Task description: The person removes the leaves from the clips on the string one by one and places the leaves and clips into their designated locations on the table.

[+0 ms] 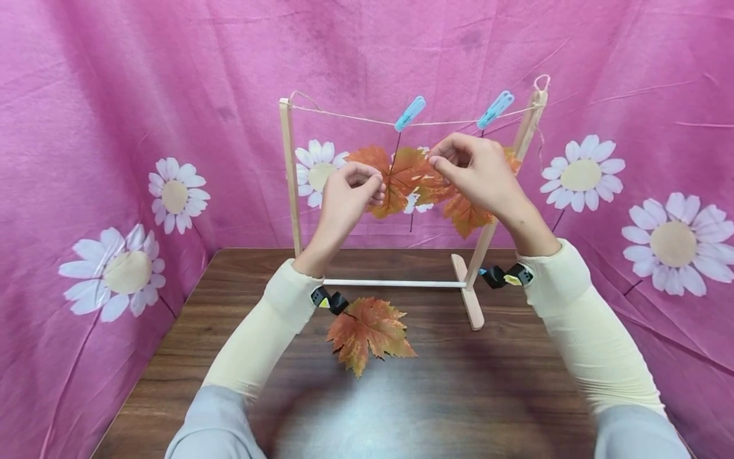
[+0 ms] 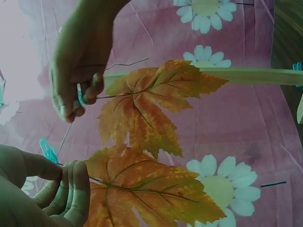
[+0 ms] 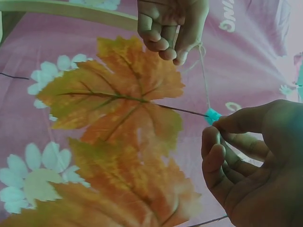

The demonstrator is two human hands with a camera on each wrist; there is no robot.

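Note:
Two blue clothespins, a left one point(image 1: 410, 113) and a right one point(image 1: 496, 109), sit on a string point(image 1: 350, 116) tied across a wooden frame point(image 1: 289, 172). An orange maple leaf point(image 1: 395, 178) hangs by its dark stem from the left clothespin. Another maple leaf point(image 1: 467, 213), partly hidden, hangs below the right one. My left hand point(image 1: 350, 191) is in front of the first leaf's left edge, fingers loosely curled around nothing. My right hand point(image 1: 482, 169), also loosely bent and holding nothing, overlaps the second leaf just under the right clothespin.
A third maple leaf point(image 1: 371, 335) lies on the brown wooden table point(image 1: 459, 395), near my left sleeve. A white crossbar point(image 1: 395, 284) joins the frame's feet low down. Pink cloth with white daisies point(image 1: 582, 172) surrounds the table's back and sides.

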